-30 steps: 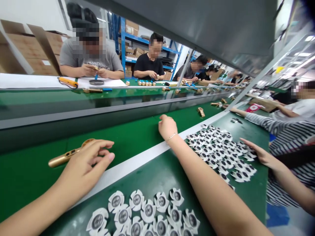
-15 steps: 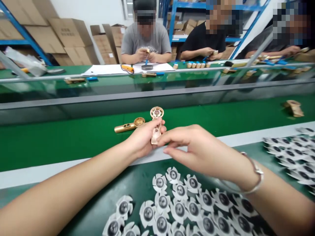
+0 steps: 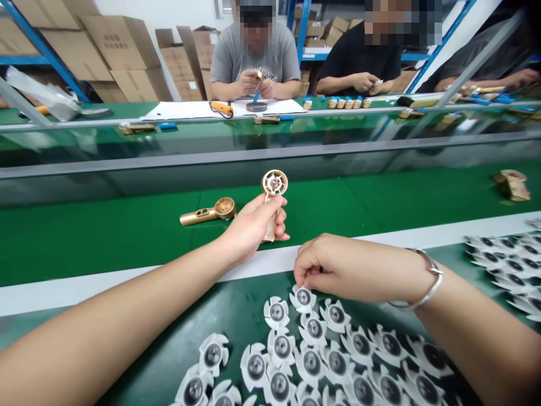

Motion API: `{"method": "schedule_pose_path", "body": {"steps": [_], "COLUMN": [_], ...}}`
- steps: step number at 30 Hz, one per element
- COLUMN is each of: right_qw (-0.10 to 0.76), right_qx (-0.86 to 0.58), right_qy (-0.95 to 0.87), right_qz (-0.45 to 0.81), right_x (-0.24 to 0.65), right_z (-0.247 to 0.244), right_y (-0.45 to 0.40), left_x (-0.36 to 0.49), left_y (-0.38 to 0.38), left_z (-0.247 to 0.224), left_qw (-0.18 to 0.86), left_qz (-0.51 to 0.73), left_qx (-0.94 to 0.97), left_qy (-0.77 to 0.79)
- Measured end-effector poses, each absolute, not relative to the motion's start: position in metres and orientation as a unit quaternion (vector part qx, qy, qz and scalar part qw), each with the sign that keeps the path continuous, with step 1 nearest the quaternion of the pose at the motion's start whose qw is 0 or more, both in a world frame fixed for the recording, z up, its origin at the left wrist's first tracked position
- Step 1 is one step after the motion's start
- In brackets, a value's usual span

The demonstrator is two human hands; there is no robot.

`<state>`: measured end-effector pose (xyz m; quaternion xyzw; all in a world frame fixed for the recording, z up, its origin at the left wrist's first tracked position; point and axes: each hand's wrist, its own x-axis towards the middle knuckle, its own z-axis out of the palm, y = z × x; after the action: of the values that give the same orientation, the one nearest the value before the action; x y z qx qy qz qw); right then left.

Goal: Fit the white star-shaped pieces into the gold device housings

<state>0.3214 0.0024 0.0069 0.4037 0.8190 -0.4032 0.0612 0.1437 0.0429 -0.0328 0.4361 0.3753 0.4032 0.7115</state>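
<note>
Gripped the shell (image 3: 270, 226) in the left hand (image 3: 252, 223) at frame centre, round end up; touched a rotor (image 3: 303, 297), below centre, with the right hand (image 3: 326, 262), fingers curled (couldn't tell whether grasping) — seemed best pinched lightly, without bending.

A slim silver bangle (image 3: 436, 275) is gleaming, circling the wrist (image 3: 403, 279) behind the right hand (image 3: 338, 265), both forearms (image 3: 135, 307) showing bare

- Green bench (image 3: 173, 352): white fan impellers (image 3: 280, 347) with dark hubs, crowded together, many touching; a second group of impellers (image 3: 513, 265) at right.
- Green belt (image 3: 105, 248) beyond: a gold fan housing (image 3: 207, 213), another gold piece (image 3: 514, 185) far right.
- Far bench (image 3: 133, 109): white sheet (image 3: 181, 110), short row of gold parts (image 3: 349, 104).
</note>
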Motion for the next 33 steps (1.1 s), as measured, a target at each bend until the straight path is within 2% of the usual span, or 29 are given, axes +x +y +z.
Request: {"method": "schedule_pose_path", "body": {"steps": [3, 9, 13, 16, 23, 33], "right_qw": [0.021, -0.131, -0.213, -0.252, -0.272, -0.273], "right_qx": [0.444, 0.506, 0.555, 0.568, 0.559, 0.566], "right_qy": [0.818, 0.72, 0.693, 0.689, 0.713, 0.702], "right_qz": [-0.366, -0.456, -0.409, -0.374, -0.324, -0.335], "right_x": [0.327, 0.337, 0.335, 0.333, 0.334, 0.332], "right_z": [0.017, 0.03, 0.027, 0.026, 0.025, 0.029], "right_y": [0.005, 0.009, 0.01, 0.011, 0.011, 0.01], "left_x": [0.145, 0.146, 0.144, 0.141, 0.139, 0.139], "left_y": [0.043, 0.043, 0.04, 0.038, 0.037, 0.036], "left_z": [-0.035, -0.039, -0.042, -0.045, -0.041, -0.038], "left_qw": [0.69, 0.635, 0.594, 0.518, 0.334, 0.279], "left_qz": [0.391, 0.358, 0.347, 0.338, 0.315, 0.319], "left_qx": [0.486, 0.578, 0.623, 0.687, 0.784, 0.814], "left_qy": [0.368, 0.368, 0.371, 0.381, 0.417, 0.397]}}
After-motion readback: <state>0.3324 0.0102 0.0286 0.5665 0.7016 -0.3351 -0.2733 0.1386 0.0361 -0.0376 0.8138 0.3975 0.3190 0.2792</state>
